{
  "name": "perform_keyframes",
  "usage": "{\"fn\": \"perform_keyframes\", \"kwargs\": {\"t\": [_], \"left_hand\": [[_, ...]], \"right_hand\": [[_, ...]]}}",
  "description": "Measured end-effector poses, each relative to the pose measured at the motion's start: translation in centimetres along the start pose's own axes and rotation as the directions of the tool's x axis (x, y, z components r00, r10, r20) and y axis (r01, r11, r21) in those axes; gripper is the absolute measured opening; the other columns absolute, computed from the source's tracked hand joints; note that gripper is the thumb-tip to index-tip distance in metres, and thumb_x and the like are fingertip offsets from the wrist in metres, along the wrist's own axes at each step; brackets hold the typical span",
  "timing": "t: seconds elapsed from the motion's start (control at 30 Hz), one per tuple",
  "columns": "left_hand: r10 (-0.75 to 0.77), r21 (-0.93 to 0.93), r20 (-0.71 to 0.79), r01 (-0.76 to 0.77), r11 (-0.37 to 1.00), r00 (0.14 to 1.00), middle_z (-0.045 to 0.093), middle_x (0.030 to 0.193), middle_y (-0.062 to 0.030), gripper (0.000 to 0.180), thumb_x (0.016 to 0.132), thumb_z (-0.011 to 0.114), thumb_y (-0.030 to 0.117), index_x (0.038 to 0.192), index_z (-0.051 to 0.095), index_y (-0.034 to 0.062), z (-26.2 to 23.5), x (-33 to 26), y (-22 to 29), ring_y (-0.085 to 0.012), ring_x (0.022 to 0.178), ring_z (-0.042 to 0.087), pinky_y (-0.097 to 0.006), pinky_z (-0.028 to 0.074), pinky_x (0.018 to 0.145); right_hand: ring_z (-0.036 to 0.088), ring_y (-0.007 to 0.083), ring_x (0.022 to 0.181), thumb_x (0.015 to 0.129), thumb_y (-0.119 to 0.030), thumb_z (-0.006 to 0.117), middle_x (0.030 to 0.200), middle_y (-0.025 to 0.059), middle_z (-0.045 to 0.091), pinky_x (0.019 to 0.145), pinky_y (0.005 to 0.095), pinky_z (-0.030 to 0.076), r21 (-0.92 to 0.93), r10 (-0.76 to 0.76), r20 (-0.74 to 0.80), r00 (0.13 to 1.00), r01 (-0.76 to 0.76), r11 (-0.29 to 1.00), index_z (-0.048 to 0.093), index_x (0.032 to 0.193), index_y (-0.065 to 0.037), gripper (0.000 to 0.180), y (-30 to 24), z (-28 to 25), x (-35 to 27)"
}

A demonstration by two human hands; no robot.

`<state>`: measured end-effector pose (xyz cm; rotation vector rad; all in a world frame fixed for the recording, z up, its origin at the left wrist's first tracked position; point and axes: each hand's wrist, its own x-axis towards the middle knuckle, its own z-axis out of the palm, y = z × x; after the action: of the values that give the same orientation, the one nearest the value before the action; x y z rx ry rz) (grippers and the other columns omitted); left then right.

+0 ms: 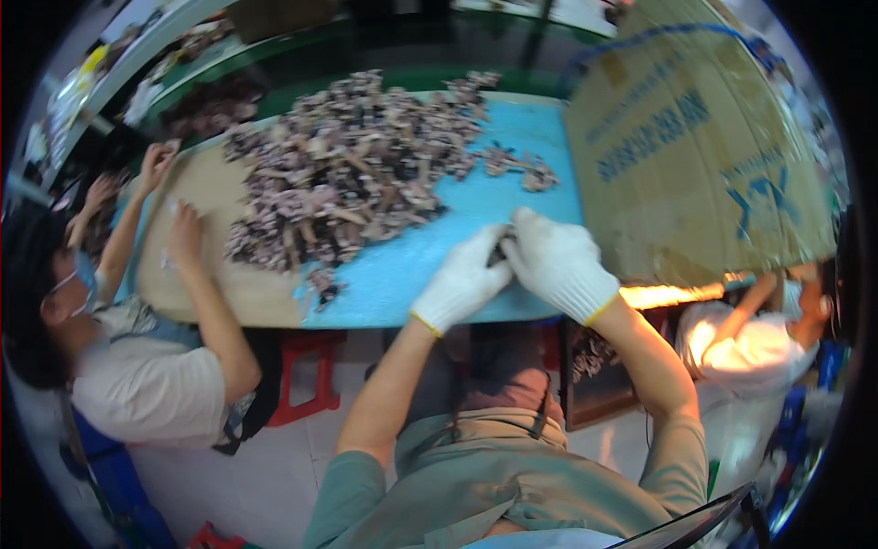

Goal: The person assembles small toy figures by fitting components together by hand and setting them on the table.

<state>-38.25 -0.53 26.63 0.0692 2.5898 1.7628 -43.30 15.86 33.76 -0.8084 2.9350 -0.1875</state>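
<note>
My left hand (463, 282) and my right hand (560, 263), both in white knit gloves with yellow cuff edges, meet over the near edge of the blue tabletop (393, 272). Their closed fingers pinch a small dark piece (499, 251) between them; most of it is hidden and its kind cannot be made out. Beyond my left hand lies a large heap of small knobbly pieces (352, 165), mottled grey, pinkish and brown. A few similar loose pieces (518, 167) rest apart on the blue surface, beyond my hands.
A large cardboard box (668, 165) stands at the right end of the table. To the left, a masked co-worker (151, 366) reaches over the brown board (197, 265). Another person (750, 334) sits at the right. A red stool (306, 380) and a dark tray (594, 393) are below.
</note>
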Motion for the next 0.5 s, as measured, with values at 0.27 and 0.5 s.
{"fn": "perform_keyframes", "kwargs": {"t": [0.27,0.5], "left_hand": [[0.069,-0.497,-0.221,-0.174,0.851,0.973,0.074,0.111,-0.0121,0.032,0.109,0.059,0.020,0.133,0.062,-0.0005,5.2,2.7,2.0,-0.0189,0.101,0.069,-0.033,0.054,0.092],[0.080,-0.268,-0.292,-0.162,0.950,0.953,0.073,0.119,-0.0236,0.034,0.110,0.055,0.031,0.128,0.065,0.0035,4.4,2.7,2.0,-0.0343,0.109,0.072,-0.041,0.055,0.095]], "right_hand": [[0.079,0.0350,0.079,0.098,-0.027,0.065,0.089,0.0158,0.076,0.065,0.0490,0.063,-0.180,-0.068,0.049,0.996,0.076,0.981,0.065,0.108,-0.007,0.023,0.3,1.5,0.0],[0.078,0.0319,0.074,0.095,-0.023,0.066,0.089,0.0126,0.077,0.060,0.0474,0.061,-0.076,-0.101,-0.073,0.992,0.096,0.992,0.069,0.109,-0.009,0.020,2.2,3.8,1.2]]}}
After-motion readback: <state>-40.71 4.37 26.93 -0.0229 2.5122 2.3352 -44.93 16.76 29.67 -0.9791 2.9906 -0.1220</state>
